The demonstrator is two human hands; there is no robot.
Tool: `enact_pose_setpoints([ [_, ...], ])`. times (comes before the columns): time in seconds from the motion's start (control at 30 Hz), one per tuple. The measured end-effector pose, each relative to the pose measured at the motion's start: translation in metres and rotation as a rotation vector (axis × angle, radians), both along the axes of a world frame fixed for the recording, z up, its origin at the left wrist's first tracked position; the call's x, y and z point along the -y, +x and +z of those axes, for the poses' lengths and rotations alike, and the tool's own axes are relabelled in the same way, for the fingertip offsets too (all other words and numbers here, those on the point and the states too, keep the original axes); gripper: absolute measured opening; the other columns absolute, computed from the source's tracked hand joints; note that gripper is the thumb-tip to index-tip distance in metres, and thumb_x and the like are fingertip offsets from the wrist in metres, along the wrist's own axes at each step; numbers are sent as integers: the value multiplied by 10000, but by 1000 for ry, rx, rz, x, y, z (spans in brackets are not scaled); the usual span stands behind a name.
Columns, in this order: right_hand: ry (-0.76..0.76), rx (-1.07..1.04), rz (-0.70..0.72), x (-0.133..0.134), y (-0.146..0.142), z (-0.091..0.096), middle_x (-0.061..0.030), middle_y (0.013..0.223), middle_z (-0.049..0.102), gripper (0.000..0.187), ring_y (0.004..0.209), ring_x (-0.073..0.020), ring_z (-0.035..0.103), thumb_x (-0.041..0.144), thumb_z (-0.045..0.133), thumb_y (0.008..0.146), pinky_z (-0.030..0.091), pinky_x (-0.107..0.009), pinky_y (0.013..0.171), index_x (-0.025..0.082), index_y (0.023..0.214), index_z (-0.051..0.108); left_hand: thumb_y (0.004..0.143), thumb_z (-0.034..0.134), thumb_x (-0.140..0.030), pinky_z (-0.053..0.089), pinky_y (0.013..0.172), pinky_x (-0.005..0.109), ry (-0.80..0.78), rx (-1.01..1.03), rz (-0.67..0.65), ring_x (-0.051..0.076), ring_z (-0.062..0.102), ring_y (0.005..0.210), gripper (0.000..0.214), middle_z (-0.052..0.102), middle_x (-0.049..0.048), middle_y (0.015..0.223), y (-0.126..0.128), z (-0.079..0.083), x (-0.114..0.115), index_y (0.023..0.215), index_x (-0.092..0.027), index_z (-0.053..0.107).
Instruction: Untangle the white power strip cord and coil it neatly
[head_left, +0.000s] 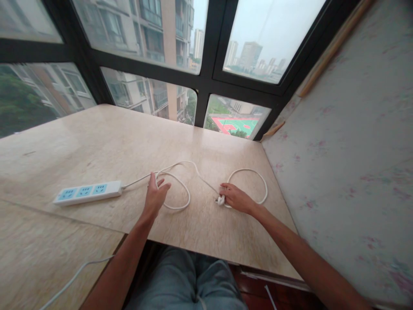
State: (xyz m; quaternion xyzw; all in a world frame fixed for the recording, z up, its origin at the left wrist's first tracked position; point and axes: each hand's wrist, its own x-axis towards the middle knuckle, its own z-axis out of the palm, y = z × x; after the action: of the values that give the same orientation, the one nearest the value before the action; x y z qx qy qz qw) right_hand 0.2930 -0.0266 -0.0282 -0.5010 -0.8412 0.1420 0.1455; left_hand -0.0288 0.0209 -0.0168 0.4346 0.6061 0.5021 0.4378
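A white power strip (112, 187) with three blue socket panels lies on the stone sill at the left. Its white power cord (189, 196) runs right in a loose loop. Beside that loop, my left hand (155, 196) has thumb and fingers apart, with the index finger at the cord; whether other fingers touch it is hidden. My right hand (237, 198) is closed on the cord near its plug (220, 200), which sticks out at the fingertips. A second loop of cord curves out behind the right hand.
Dark-framed windows (206, 86) rise behind the stone sill (135, 133). A flowered wallpaper wall (348, 163) bounds the right side. Another thin white cable (74, 275) lies at lower left. The sill's front edge is just before my legs (193, 280).
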Motion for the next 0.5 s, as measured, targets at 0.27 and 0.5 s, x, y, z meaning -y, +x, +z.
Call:
enact_pose_setpoints([
  [0.27,105,-311,-98,7,20,-7,-123,1236,618,249,1188,-218,566,101,511,856,453,-417,1011,206,1009,676,614,490,10,476,1016,413,196,-54,10,298,499,1275,889,372,179,1476,16,-26,-36,1472,-163,336],
  [0.5,205,-1032,-348,9,17,2,-92,1222,634,63,1184,-217,576,258,628,855,448,-467,1027,223,905,614,571,427,9,508,968,402,312,-324,54,260,603,1131,712,589,153,1247,13,-40,-83,1254,-116,587],
])
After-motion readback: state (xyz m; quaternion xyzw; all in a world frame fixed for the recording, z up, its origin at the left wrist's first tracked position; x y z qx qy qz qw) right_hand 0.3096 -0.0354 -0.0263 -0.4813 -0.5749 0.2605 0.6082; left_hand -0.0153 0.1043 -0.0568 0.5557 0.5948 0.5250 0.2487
